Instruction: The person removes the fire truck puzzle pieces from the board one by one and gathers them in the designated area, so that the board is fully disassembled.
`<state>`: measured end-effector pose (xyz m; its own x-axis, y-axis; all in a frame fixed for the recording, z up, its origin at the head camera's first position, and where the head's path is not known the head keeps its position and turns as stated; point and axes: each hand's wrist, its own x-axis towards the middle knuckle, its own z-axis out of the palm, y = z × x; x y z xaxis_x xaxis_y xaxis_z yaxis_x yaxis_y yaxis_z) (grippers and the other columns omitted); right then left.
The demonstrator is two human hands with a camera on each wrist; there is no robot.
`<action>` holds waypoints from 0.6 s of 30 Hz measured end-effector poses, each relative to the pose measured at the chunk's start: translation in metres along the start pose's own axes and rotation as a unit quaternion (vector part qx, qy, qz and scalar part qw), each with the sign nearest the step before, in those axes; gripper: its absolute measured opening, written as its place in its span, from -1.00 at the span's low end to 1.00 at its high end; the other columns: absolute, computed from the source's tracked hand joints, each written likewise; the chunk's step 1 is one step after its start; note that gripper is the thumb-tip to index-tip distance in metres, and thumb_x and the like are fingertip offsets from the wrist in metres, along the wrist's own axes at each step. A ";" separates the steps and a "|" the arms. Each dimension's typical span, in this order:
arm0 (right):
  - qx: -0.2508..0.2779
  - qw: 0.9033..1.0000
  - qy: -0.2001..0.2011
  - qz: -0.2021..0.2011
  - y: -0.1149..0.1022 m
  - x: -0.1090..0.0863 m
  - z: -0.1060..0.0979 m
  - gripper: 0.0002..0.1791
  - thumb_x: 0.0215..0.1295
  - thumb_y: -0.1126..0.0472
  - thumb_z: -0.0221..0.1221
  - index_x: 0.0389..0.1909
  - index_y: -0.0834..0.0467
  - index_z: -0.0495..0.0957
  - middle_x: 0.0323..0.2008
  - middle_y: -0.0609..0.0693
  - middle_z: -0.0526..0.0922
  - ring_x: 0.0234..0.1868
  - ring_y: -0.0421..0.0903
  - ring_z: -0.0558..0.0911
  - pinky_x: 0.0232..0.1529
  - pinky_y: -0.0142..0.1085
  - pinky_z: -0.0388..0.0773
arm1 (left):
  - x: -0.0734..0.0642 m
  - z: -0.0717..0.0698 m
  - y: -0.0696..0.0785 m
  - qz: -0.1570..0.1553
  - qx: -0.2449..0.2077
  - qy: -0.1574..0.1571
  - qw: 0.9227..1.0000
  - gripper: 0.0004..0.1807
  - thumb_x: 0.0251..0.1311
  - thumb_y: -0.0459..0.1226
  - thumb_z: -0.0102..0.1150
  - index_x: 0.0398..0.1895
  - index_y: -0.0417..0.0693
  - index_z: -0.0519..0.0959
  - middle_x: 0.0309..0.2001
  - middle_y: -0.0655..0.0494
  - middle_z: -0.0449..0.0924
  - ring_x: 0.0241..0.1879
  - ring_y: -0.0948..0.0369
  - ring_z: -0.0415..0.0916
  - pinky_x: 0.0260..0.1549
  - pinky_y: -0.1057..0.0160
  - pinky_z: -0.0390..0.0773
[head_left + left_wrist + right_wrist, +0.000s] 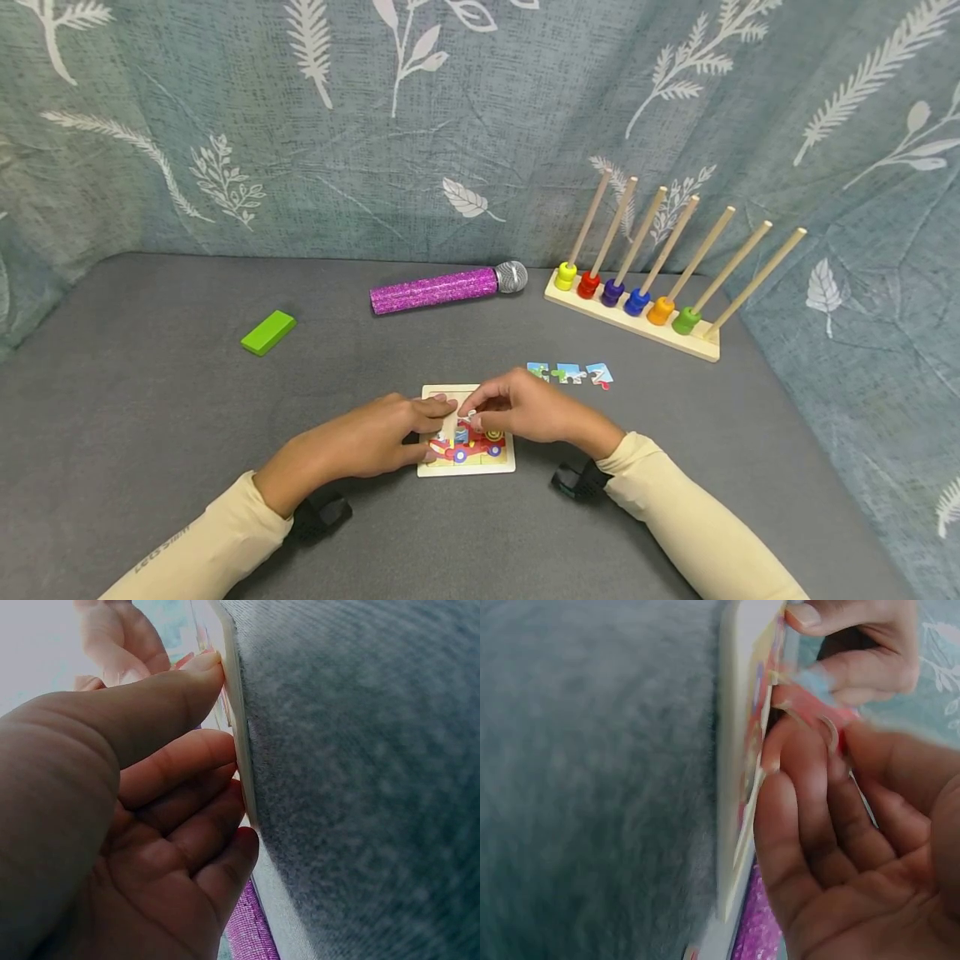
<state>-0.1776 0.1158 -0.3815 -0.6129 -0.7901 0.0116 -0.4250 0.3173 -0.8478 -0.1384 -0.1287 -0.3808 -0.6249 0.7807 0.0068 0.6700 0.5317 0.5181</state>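
A small wooden jigsaw tray point(467, 472) lies flat on the table, showing a red vehicle picture in its lower part. My left hand point(378, 435) rests on its left side; in the left wrist view the thumb point(201, 663) touches the tray's edge and the other fingertips lie along it. Over the tray's upper right, my right hand point(534, 408) pinches a jigsaw piece point(810, 705), reddish with some blue, between thumb and fingers. That piece is tilted up from the picture. Part of the tray's upper area is hidden by both hands.
Three loose jigsaw pieces point(568, 374) lie in a row behind the right hand. Further back are a purple glittery microphone point(435, 292) and a wooden peg stand point(633, 321) with coloured rings. A green block point(268, 332) lies at the left. Patterned fabric point(337, 167) hangs behind.
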 end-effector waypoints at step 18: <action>-0.054 0.997 0.055 0.005 0.002 -0.011 -0.016 -0.80 0.30 0.42 0.16 -0.12 0.28 0.68 -0.32 -0.06 0.70 -0.43 -0.30 0.49 -0.42 -0.41 0.46 | 0.000 0.001 -0.001 0.005 -0.001 0.007 1.000 -0.63 0.23 -0.30 0.28 0.08 -0.29 0.61 0.27 -0.11 0.43 0.27 0.00 0.37 0.13 -0.02 0.43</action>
<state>-0.1820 0.1337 -0.3746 -0.6847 -0.7258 0.0661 -0.4833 0.3842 -0.7867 -0.1384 -0.1286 -0.3822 -0.6237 0.7813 0.0233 0.6751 0.5235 0.5198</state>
